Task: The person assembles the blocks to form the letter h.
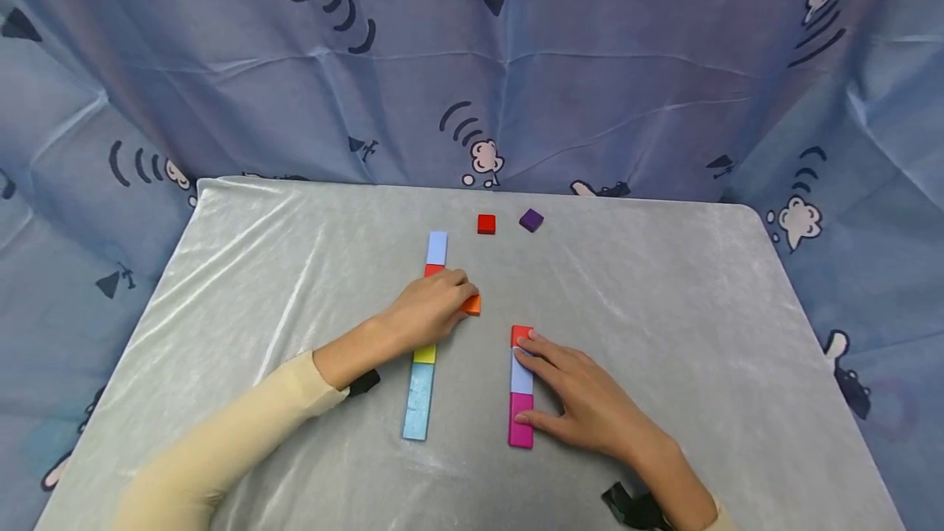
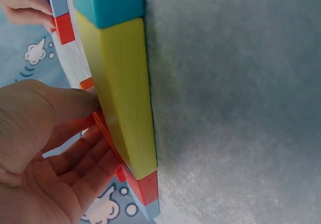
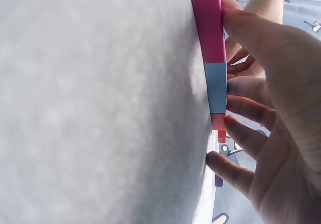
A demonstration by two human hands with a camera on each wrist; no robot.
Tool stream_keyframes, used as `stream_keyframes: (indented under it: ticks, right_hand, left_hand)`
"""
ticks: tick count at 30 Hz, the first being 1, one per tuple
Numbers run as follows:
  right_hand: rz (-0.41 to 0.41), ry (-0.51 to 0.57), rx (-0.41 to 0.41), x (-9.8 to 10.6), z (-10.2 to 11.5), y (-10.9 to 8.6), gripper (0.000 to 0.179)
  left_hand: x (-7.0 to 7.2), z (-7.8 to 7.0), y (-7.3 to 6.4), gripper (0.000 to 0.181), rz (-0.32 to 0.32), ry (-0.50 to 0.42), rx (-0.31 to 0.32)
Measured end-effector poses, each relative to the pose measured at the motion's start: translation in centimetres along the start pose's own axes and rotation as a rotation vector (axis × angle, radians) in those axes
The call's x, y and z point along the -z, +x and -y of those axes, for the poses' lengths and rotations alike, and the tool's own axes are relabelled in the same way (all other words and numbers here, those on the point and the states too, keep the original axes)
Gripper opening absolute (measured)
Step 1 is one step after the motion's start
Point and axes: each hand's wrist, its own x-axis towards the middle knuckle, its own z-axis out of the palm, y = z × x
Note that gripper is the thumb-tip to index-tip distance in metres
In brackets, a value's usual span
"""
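My left hand (image 1: 431,307) reaches over the left row of blocks and pinches an orange block (image 1: 473,305) just to the row's right. That row runs from a light blue block (image 1: 437,248) at the far end through a red block (image 1: 433,270) and a yellow block (image 2: 123,98) to a turquoise block (image 1: 418,401); the hand hides part of it. My right hand (image 1: 583,400) rests loosely on the shorter right row, its fingers spread. There, a red block (image 1: 520,334), a pale blue block (image 1: 521,379) and a magenta block (image 1: 519,424) lie end to end.
Beyond both rows, a small red block (image 1: 486,224) and a dark purple block (image 1: 531,220) lie apart on the grey cloth-covered table (image 1: 664,285). A blue patterned curtain (image 1: 413,105) hangs behind the table and along its sides.
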Motion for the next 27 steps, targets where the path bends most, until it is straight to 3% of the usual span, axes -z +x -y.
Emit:
stream_keyframes:
  ticks: [7, 15, 27]
  right_hand:
    - [0.004, 0.007, 0.001, 0.0, -0.1, 0.0, 0.084]
    - [-0.004, 0.013, 0.004, 0.0, -0.1, 0.0, 0.085]
    - [0.002, 0.02, 0.004, -0.1, -0.2, -0.1, 0.084]
  left_hand:
    - [0.1, -0.1, 0.3, 0.032, 0.01, 0.0, 0.005]
    - [0.8, 0.3, 1.1, 0.044, -0.045, 0.003, 0.012]
    - [2.6, 1.8, 4.3, 0.047, -0.06, -0.045, 0.092]
